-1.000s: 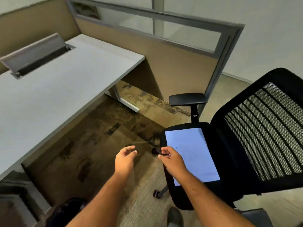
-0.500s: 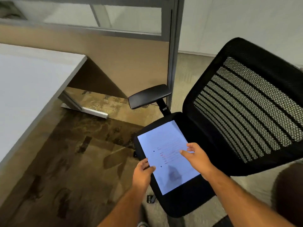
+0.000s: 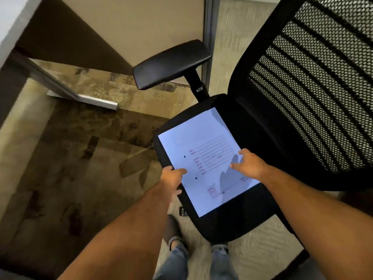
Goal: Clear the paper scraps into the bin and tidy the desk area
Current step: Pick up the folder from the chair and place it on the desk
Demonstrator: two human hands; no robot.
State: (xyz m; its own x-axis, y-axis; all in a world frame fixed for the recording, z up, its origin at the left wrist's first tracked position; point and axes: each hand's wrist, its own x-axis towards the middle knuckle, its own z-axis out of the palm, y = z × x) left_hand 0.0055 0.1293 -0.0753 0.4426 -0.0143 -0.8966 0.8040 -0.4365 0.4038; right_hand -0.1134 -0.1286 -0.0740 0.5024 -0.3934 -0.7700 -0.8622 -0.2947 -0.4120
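Observation:
A white printed sheet of paper (image 3: 201, 142) lies flat on the black seat of an office chair (image 3: 238, 223). My left hand (image 3: 173, 178) is at the sheet's left edge, thumb on top and fingers curled under that edge. My right hand (image 3: 249, 163) hovers with fingers spread over the sheet's right side, casting a shadow on it; whether it touches the paper I cannot tell. No bin is in view.
The chair's mesh backrest (image 3: 314, 81) rises on the right and its armrest (image 3: 171, 63) juts out above the seat. A white desk corner (image 3: 10, 23) and its metal foot (image 3: 84, 98) stand left, a beige partition (image 3: 141, 27) behind. My legs (image 3: 197, 263) stand on carpet below.
The view has swung away from the desk and moved closer over the chair. Both hands have come onto the sheet, and the left thumb now pinches its left edge.

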